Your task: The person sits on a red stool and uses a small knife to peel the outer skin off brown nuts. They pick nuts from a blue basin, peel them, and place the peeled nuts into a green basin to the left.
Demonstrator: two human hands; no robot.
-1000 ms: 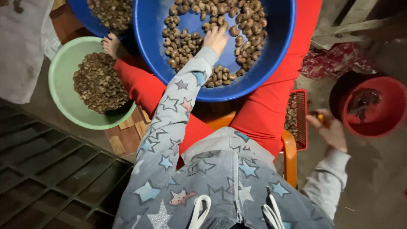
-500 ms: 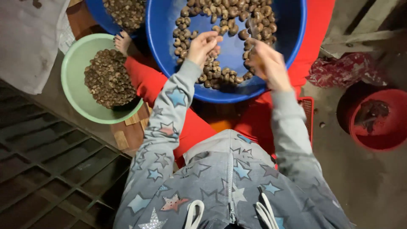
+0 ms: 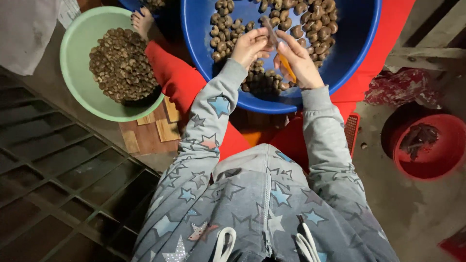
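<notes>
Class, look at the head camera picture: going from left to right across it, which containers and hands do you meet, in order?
Green bowl of brown nuts → left hand → right hand holding an orange-handled tool, both hands over the blue basin → red bowl.

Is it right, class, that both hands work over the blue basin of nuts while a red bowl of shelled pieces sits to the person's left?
Not quite. In the head view the bowl on the person's left is green; the hands do work over the blue basin.
</notes>
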